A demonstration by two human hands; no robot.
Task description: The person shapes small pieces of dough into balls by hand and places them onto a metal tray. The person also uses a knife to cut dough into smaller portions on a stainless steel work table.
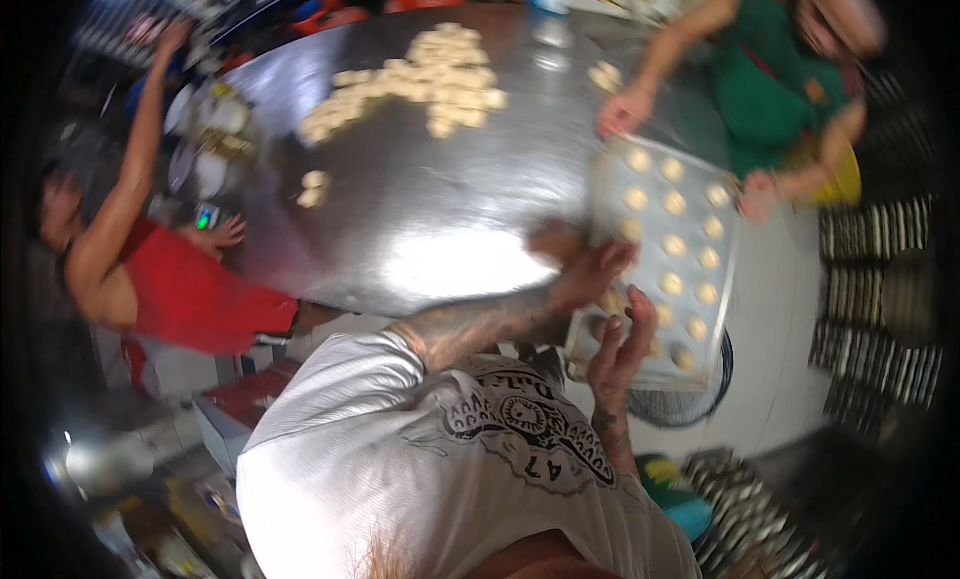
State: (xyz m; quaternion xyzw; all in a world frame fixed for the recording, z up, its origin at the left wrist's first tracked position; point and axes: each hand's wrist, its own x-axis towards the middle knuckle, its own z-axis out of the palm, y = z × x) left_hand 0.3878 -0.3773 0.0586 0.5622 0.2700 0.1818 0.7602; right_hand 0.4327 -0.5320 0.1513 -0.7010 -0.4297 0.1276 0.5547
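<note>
A rectangular metal baking tray (685, 289) carries rows of round pale dough pieces (674, 245). Both my hands are over its left side. My left hand (597, 269) has its fingers stretched out by the left row, with the fingertips close to a dough piece; contact cannot be made out. Nearer to me, my right hand (624, 349) is open, thumb and fingers apart, palm turned toward the left hand. Between the two hands lies a dough piece (610, 301), partly hidden. A co-worker's hands (627, 109) grip the tray's far corners.
Many dough pieces (440, 79) lie in a cluster on the shiny metal table (400, 199), and a few more (313, 189) sit at its left. A person in red (200, 289) stands on the left. A black round fan (690, 404) is below the tray; stacked trays (870, 289) line the right.
</note>
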